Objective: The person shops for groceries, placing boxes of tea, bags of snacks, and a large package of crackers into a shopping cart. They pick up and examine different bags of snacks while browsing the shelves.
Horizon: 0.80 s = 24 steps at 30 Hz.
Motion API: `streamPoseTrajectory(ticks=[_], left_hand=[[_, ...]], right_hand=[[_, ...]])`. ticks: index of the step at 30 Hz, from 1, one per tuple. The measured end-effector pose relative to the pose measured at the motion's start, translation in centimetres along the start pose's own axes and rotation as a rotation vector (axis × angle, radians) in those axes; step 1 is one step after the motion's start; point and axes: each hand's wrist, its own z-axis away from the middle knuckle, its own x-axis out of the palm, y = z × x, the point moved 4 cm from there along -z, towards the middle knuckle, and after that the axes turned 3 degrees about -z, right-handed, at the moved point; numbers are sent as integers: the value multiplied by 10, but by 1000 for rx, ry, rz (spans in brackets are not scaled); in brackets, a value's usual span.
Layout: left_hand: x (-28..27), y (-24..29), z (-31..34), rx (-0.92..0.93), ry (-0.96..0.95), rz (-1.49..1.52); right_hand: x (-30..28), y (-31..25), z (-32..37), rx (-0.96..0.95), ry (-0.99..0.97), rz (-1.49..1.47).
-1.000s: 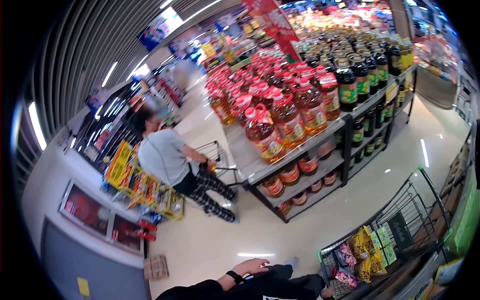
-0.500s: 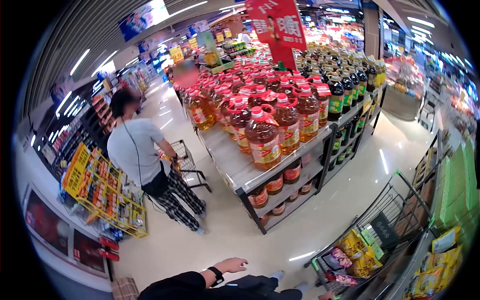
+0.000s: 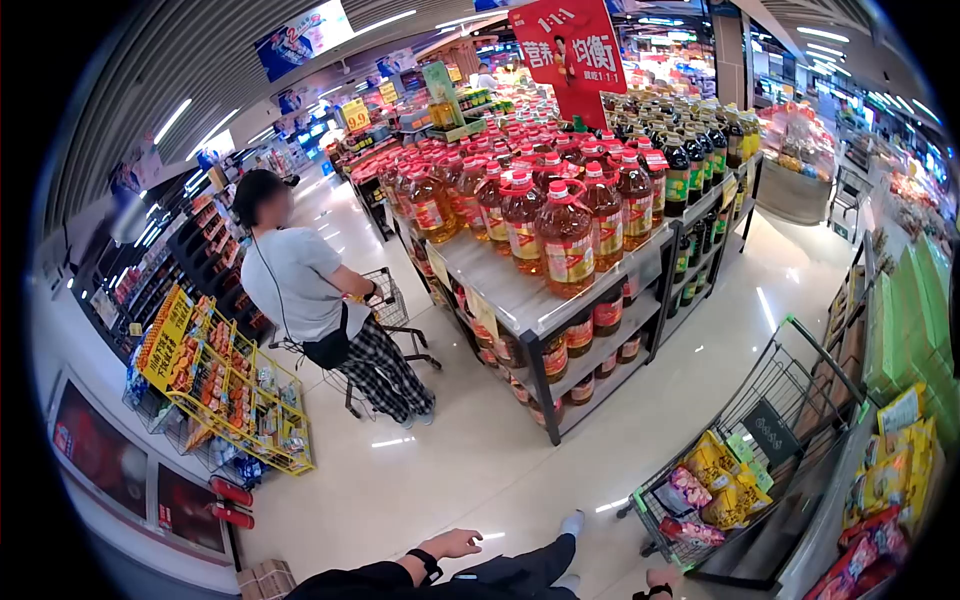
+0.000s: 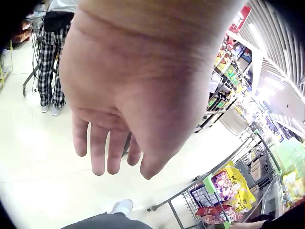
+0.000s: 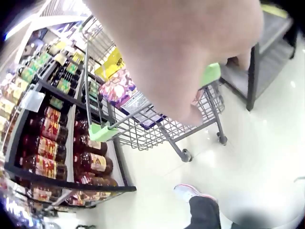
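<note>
My left hand (image 4: 128,95) hangs in the air over the floor, fingers loosely extended and nothing in them; in the head view that hand (image 3: 455,543) is at the bottom middle, with a black wristband. My right hand (image 5: 190,62) grips the front rim of a shopping cart (image 5: 143,136) near a green corner piece; the palm hides part of that rim. In the head view the right hand (image 3: 662,577) shows just left of the cart (image 3: 765,400). Inside lie yellow bags (image 3: 735,495), purple-pink packets (image 3: 685,490) and a red packet (image 3: 692,530).
A shelf unit (image 3: 535,315) loaded with red-capped oil bottles (image 3: 565,245) stands ahead. Left of it a person (image 3: 300,270) stands with another cart (image 3: 385,300), near a yellow snack rack (image 3: 240,385). Bagged goods (image 3: 890,470) line the right side. Shiny floor (image 3: 480,470) lies between.
The head view has levelled and turned, bringing the red sign and shelf unit into fuller view. My left hand still hangs free. The right hand stays at the cart's front end.
</note>
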Motion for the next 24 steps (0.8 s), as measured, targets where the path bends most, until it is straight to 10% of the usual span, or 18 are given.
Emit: streamPoseTrajectory(ticks=[3, 4, 5, 9, 11, 12, 16, 19, 21, 24], left_hand=[[12, -20, 30, 32, 3, 16], [16, -31, 37, 21, 31, 16], [20, -33, 46, 8, 54, 19], [34, -57, 56, 60, 134, 45], [37, -64, 60, 87, 126, 83], [36, -64, 64, 133, 135, 87], [20, -74, 77, 198, 150, 125], [12, -101, 102, 244, 103, 176], [10, -125, 113, 249, 77, 205], [18, -189, 123, 222, 59, 75]], right_hand=[[94, 71, 19, 56, 108, -482], [84, 66, 53, -211, -227, 19], [126, 105, 72, -249, -60, -467], [82, 79, 230, 329, -479, -763], [135, 133, 218, 129, -580, -301], [133, 142, 240, -599, -300, 137], [125, 130, 319, 338, -118, -842], [93, 70, 377, 535, -1, -1128], [176, 137, 348, 140, 54, -796], [99, 6, 454, 463, 34, -1129]])
